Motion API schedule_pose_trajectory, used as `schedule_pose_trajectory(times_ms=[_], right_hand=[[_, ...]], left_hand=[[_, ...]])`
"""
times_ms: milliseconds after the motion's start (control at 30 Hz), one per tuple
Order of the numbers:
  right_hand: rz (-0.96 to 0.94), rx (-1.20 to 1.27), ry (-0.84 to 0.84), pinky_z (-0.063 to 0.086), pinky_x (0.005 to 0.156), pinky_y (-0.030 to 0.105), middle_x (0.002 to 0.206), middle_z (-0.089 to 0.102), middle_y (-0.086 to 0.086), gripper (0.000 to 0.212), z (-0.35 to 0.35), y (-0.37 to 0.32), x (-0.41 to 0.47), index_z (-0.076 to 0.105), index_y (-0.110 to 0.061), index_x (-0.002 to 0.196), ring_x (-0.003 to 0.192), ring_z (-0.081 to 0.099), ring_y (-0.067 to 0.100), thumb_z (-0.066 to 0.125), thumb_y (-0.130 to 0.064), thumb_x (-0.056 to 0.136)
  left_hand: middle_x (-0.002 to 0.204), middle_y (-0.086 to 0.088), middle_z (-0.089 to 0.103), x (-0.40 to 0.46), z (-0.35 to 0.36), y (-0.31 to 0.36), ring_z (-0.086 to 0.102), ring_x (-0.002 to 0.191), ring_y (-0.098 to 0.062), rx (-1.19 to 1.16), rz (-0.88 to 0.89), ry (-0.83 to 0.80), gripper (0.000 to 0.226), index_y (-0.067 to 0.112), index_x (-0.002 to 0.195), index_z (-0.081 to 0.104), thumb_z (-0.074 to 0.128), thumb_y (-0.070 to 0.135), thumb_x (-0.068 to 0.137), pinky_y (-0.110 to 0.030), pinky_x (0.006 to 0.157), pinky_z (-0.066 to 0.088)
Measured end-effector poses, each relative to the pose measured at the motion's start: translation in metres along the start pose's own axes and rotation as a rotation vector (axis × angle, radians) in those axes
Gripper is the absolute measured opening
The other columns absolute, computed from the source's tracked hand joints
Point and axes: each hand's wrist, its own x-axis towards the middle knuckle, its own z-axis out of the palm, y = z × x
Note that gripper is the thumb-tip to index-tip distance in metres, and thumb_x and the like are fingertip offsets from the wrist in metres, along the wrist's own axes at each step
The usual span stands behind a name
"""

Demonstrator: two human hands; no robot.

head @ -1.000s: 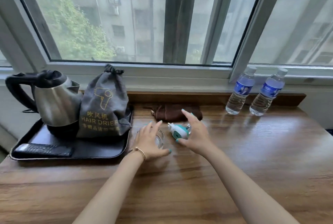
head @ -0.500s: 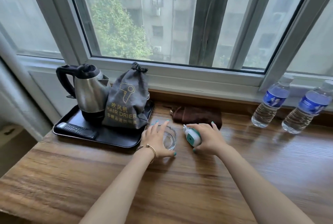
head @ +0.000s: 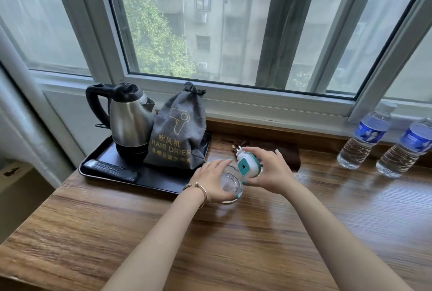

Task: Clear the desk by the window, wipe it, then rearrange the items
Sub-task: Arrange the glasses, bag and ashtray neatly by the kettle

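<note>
On the wooden desk by the window, my left hand grips a clear glass ashtray from its left side, thumb at the near rim. My right hand holds a white and teal plug-in device tilted just above the ashtray's right rim. A brown cloth lies folded behind my right hand, partly hidden. A black tray at the left carries a steel kettle, a grey hair drier bag and a remote control.
Two water bottles stand at the right near the window sill. The desk's left edge drops off beside a white pipe. Bare wood fills the front of the desk.
My right hand has closed round the plug-in device and lifted it off the desk, tilting it over the ashtray. My left hand has kept its hold on the ashtray. The view has shifted left.
</note>
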Motion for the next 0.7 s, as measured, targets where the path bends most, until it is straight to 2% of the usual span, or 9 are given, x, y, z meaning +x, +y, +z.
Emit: schedule_pose_trajectory(times_ms=[100, 200, 233, 300, 400, 500, 600, 700], right_hand=[[-0.038, 0.093, 0.004, 0.009, 0.116, 0.044, 0.122, 0.061, -0.016, 0.08, 0.005, -0.033, 0.007, 0.044, -0.041, 0.134, 0.114, 0.056, 0.012, 0.082, -0.04, 0.064], [-0.049, 0.177, -0.019, 0.011, 0.117, 0.042, 0.12, 0.061, -0.02, 0.078, 0.014, -0.064, 0.014, 0.046, -0.041, 0.131, 0.112, 0.057, 0.004, 0.083, -0.039, 0.063], [-0.051, 0.215, -0.03, 0.017, 0.118, 0.044, 0.117, 0.062, -0.022, 0.077, 0.018, -0.072, 0.017, 0.047, -0.043, 0.128, 0.11, 0.058, 0.002, 0.083, -0.041, 0.06], [-0.046, 0.312, -0.053, 0.034, 0.109, 0.047, 0.111, 0.064, -0.023, 0.075, 0.028, -0.087, 0.024, 0.049, -0.049, 0.119, 0.104, 0.061, 0.0, 0.081, -0.049, 0.052], [-0.049, 0.405, -0.083, 0.048, 0.094, 0.045, 0.105, 0.066, -0.018, 0.073, 0.043, -0.11, 0.032, 0.049, -0.049, 0.112, 0.097, 0.063, 0.005, 0.08, -0.053, 0.046], [-0.075, 0.504, -0.099, 0.053, 0.09, 0.04, 0.105, 0.067, -0.01, 0.069, 0.055, -0.135, 0.035, 0.053, -0.035, 0.111, 0.098, 0.064, 0.01, 0.086, -0.04, 0.05], [-0.083, 0.59, -0.106, 0.053, 0.088, 0.03, 0.108, 0.068, 0.001, 0.064, 0.07, -0.157, 0.041, 0.053, -0.018, 0.111, 0.098, 0.064, 0.011, 0.09, -0.016, 0.059], [-0.062, 0.628, -0.098, 0.049, 0.081, 0.019, 0.107, 0.068, 0.005, 0.06, 0.082, -0.177, 0.048, 0.052, -0.013, 0.11, 0.092, 0.063, 0.008, 0.089, -0.007, 0.062]], left_hand=[[0.151, 0.008, 0.028, -0.005, -0.012, -0.022, 0.027, 0.138, -0.016, -0.073, 0.039, 0.035, 0.087, 0.032, 0.147, 0.022, 0.063, 0.058, 0.075, -0.036, 0.112, 0.026], [0.141, 0.006, 0.044, -0.015, -0.024, -0.05, 0.042, 0.129, -0.015, -0.203, 0.054, 0.086, 0.075, 0.028, 0.141, 0.036, 0.06, 0.056, 0.076, -0.038, 0.106, 0.037], [0.134, 0.005, 0.05, -0.019, -0.029, -0.06, 0.047, 0.123, -0.014, -0.241, 0.059, 0.11, 0.07, 0.028, 0.138, 0.041, 0.06, 0.054, 0.076, -0.038, 0.102, 0.041], [0.126, 0.004, 0.055, -0.027, -0.037, -0.079, 0.052, 0.117, -0.014, -0.268, 0.047, 0.154, 0.059, 0.029, 0.132, 0.048, 0.065, 0.044, 0.078, -0.036, 0.099, 0.044], [0.13, 0.004, 0.054, -0.037, -0.047, -0.108, 0.05, 0.121, -0.014, -0.27, 0.028, 0.192, 0.056, 0.028, 0.13, 0.051, 0.069, 0.036, 0.078, -0.034, 0.102, 0.04], [0.131, 0.003, 0.055, -0.046, -0.054, -0.137, 0.05, 0.121, -0.015, -0.254, 0.018, 0.184, 0.054, 0.025, 0.13, 0.052, 0.069, 0.032, 0.078, -0.034, 0.103, 0.04], [0.127, 0.003, 0.058, -0.053, -0.061, -0.17, 0.053, 0.118, -0.015, -0.23, -0.025, 0.19, 0.046, 0.026, 0.126, 0.056, 0.065, 0.033, 0.082, -0.034, 0.102, 0.041], [0.128, 0.006, 0.057, -0.058, -0.07, -0.205, 0.051, 0.12, -0.015, -0.168, -0.07, 0.19, 0.04, 0.027, 0.125, 0.057, 0.06, 0.036, 0.085, -0.036, 0.103, 0.04]])
